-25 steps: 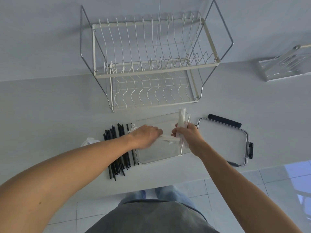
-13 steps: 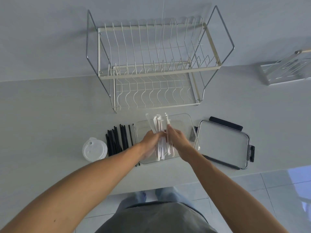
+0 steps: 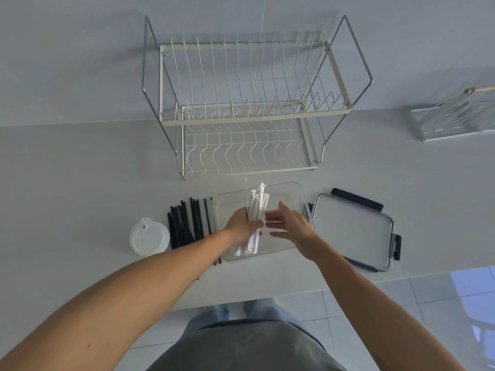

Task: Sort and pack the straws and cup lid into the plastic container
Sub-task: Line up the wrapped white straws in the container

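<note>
A clear plastic container (image 3: 296, 199) sits on the white counter near its front edge. Over its left half, my left hand (image 3: 241, 227) is closed around a bundle of white wrapped straws (image 3: 256, 207), which point away from me. Just to the right of the bundle, my right hand (image 3: 290, 226) is spread flat with its fingers apart and holds nothing. Several black straws (image 3: 187, 223) lie side by side on the counter to the left of the container. Further left lies a translucent cup lid (image 3: 149, 238).
The container's lid (image 3: 353, 231), with black clips, lies flat to the right of the container. A two-tier wire dish rack (image 3: 249, 108) stands behind. A small rack (image 3: 455, 119) sits at the far right. The counter's front edge runs just below my hands.
The white straws went from my right hand into my left, turned lengthwise over the container. My right hand let go and opened. The cup lid came into view.
</note>
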